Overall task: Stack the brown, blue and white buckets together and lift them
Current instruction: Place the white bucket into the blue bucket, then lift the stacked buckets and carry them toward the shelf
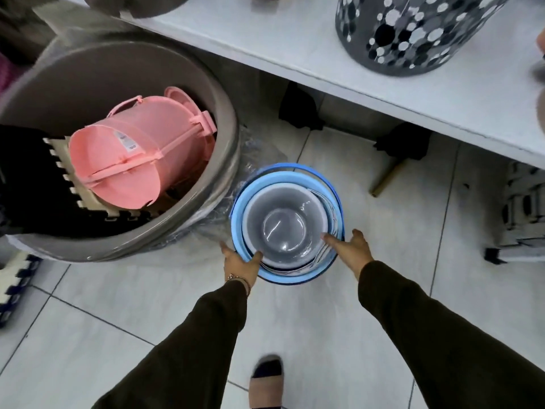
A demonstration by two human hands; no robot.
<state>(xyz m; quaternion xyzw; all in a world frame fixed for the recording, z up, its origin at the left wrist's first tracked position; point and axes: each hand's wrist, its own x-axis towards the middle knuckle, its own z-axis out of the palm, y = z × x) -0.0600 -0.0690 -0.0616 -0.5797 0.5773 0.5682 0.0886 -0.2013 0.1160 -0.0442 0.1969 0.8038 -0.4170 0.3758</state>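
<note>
A blue bucket (240, 202) stands on the tiled floor with a white bucket (284, 225) nested inside it; I look straight down into the white one's grey inside. No brown bucket shows in the stack from here. My left hand (240, 265) grips the blue rim at its near left, thumb hooked over the edge. On the near right side my right hand (352, 250) rests against the rim, fingers spread, thumb touching the white bucket's edge.
A large grey tub (227, 113) holding a pink lidded bucket (141, 152) and foam mats stands just left of the stack, wrapped in clear plastic. A white shelf (324, 54) with a spotted grey bin (413, 33) overhangs the far side. My foot (267, 382) is below.
</note>
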